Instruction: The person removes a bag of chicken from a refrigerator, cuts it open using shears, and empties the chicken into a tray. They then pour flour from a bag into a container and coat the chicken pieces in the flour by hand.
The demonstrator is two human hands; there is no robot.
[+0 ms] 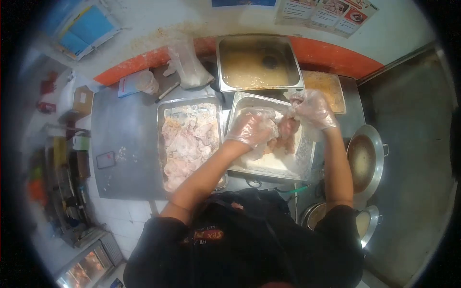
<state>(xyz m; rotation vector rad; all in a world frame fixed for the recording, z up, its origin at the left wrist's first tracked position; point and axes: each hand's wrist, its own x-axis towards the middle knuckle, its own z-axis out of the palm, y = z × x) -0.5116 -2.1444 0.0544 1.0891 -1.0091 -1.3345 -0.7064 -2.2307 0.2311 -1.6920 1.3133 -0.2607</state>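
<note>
Left hand [249, 128], right hand [312, 109], on chicken [288, 135] (blurred)

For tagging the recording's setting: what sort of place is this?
Probably a commercial kitchen's breading station: tray of floured meat pieces, steel pan of yellowish liquid, gloved left hand and right hand coating meat in flour.

A white wall [158, 19] with an orange band [336, 55] carries posters [326, 12] (print too small to read); the grey steel desk [125, 129] stands beside cluttered shelves [62, 182] over pale floor tiles [120, 216].
</note>
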